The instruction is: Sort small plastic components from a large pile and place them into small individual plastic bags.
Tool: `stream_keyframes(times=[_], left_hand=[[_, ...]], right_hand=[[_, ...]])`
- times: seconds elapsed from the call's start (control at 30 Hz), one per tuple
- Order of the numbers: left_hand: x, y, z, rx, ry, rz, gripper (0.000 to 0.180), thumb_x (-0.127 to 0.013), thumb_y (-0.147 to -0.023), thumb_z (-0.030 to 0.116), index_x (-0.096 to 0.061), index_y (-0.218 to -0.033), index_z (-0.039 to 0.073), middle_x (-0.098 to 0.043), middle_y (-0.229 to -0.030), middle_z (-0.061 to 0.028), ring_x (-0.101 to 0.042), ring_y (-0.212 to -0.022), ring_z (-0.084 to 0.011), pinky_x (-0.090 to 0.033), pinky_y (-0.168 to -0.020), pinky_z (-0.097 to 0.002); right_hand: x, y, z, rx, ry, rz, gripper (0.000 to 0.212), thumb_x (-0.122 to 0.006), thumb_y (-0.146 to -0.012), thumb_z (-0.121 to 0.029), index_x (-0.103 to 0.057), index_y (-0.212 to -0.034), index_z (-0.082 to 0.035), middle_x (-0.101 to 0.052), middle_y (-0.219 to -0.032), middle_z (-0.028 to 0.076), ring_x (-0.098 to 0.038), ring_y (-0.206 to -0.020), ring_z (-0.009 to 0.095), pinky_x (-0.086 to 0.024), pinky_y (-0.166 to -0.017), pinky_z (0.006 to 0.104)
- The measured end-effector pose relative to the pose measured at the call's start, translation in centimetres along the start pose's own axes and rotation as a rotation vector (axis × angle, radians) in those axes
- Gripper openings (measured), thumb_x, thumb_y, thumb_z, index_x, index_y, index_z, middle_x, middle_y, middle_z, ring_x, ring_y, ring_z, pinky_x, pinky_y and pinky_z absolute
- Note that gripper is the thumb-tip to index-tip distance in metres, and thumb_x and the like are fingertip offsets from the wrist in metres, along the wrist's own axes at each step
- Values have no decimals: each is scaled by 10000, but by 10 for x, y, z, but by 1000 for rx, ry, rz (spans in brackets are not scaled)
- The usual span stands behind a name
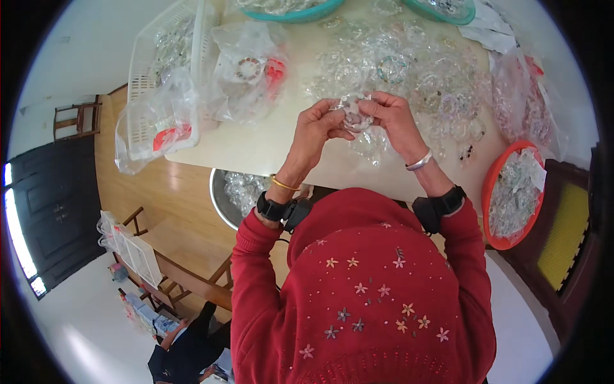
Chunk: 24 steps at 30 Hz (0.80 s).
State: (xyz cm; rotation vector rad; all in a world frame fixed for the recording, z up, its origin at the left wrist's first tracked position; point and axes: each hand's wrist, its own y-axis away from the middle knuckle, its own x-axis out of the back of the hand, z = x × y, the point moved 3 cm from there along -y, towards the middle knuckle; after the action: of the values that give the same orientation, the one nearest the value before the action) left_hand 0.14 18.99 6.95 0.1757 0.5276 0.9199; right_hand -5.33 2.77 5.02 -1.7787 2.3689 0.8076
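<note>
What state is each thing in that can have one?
Left hand: pinching clear plastic
Right hand: pinching same plastic
Clear plastic: held between both hands
Table: strewn with packets
White basket: filled
Metal basin: holding packets
Red bowl: full
Dark doors: apparently shut

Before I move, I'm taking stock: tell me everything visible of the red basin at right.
The red basin looks round and plastic, smooth-rimmed. Clear-wrapped pieces fill it; a white slip lies at its right side. It appears beside the table, touched by neither left hand nor right hand. Its support is unclear.
</note>
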Motion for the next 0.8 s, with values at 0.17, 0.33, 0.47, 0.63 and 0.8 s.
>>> stream_keyframes(times=[0.17,0.33,0.47,0.63,0.8], left_hand=[[0,3,-1,26,117,2,210,-501,-929,159,-557,-1019,-23,-651,-907,-133,-648,-717,-190,-540,-665,-291],[-8,0,-11,-43,70,53,195,-556,-891,151,-582,-991,-15,-654,-864,-117,-648,-669,-192,-534,-614,-265],[-22,-4,-7,26,-71,-1,166,-587,-865,141,-587,-960,6,-655,-875,-94,-639,-670,-176,-528,-617,-279],[-37,-20,-12,142,-166,-32,141,-601,-837,114,-595,-934,13,-636,-820,-68,-627,-662,-162,-526,-610,-277],[-41,-41,16,86,-115,23,109,-569,-848,85,-586,-931,17,-600,-790,-40,-623,-719,-157,-529,-635,-284]], right_hand=[[-6,-1,-15,53,106,-43,171,-645,-810,-124,-666,-928,-2,-617,-732,-7,-561,-659,66,-423,-568,200],[9,0,-19,83,215,-15,141,-650,-801,-108,-671,-888,1,-597,-676,-10,-544,-598,63,-425,-522,203],[27,4,-22,164,508,-58,166,-665,-777,-118,-668,-870,20,-595,-644,11,-529,-529,65,-419,-459,218],[48,15,-28,189,433,113,159,-639,-811,-125,-670,-862,22,-588,-618,22,-529,-487,71,-422,-439,210],[87,29,-34,201,250,237,157,-611,-841,-123,-662,-884,20,-612,-657,40,-556,-522,85,-450,-469,214]])
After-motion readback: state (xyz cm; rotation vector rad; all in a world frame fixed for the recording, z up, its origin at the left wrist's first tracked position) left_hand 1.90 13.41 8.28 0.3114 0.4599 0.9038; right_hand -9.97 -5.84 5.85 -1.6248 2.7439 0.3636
